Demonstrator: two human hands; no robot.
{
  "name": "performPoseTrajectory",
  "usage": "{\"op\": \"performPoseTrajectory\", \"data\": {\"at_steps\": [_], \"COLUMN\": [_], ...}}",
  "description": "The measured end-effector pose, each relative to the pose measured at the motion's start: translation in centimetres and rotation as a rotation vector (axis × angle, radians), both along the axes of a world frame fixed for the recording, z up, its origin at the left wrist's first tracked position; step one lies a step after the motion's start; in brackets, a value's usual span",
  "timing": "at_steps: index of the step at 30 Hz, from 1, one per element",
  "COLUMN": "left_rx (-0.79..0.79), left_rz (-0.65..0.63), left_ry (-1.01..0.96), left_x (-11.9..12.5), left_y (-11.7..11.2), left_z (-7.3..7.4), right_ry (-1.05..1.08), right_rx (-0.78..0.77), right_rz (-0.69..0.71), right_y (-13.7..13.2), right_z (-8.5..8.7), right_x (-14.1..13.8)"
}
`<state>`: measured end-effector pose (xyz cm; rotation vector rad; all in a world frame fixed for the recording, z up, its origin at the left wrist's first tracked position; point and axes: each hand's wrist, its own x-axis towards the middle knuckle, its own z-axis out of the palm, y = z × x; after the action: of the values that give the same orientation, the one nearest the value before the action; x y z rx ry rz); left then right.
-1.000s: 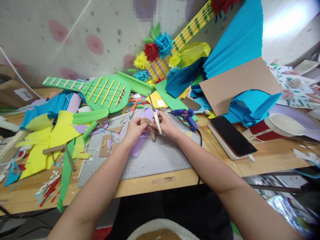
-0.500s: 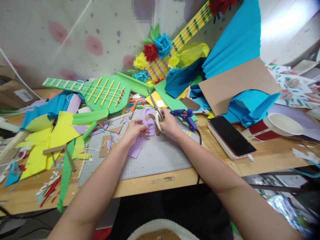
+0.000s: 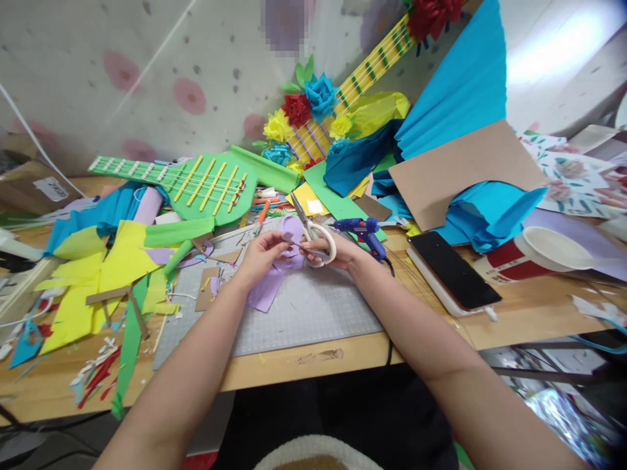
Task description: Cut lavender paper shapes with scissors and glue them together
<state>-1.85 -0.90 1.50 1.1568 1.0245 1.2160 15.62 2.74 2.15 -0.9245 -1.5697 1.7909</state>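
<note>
White-handled scissors (image 3: 317, 243) are in my right hand (image 3: 337, 250), blades pointing up and away over the table. My left hand (image 3: 263, 256) is closed, thumb and fingers pinching one end of a small dark cardboard piece (image 3: 289, 238). The fingertips of my right hand meet the other side of this piece; how firmly they grip it I cannot tell. Just under and behind the hands lie purple paper pieces (image 3: 266, 290) on the grey cutting mat (image 3: 313, 320). A blue glue gun (image 3: 362, 230) rests right of my right hand.
A green paper guitar (image 3: 210, 186) and a yellow one with paper flowers (image 3: 313, 140) stand behind. On the right are a phone (image 3: 453, 269), a paper cup (image 3: 533, 253) and brown cardboard (image 3: 470, 166). Yellow paper scraps (image 3: 122, 261) cover the left side.
My right hand has turned, and the scissor handles now face more toward me. Both hands have come together at the cardboard piece, which my left hand now pinches.
</note>
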Motion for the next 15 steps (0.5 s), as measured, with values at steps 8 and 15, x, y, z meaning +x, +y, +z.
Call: {"op": "performPoseTrajectory", "data": {"at_steps": [8, 15], "left_rx": [-0.073, -0.1], "left_rz": [0.435, 0.57], "left_ry": [-0.094, -0.159], "left_x": [-0.8, -1.5], "left_y": [1.1, 1.2], "left_z": [-0.4, -0.4], "right_ry": [-0.438, -0.954], "right_rx": [0.369, 0.86], "right_rz": [-0.338, -0.197], "right_y": [0.7, -0.6], "right_z": [-0.4, 0.3], "right_x": [0.6, 0.2]}}
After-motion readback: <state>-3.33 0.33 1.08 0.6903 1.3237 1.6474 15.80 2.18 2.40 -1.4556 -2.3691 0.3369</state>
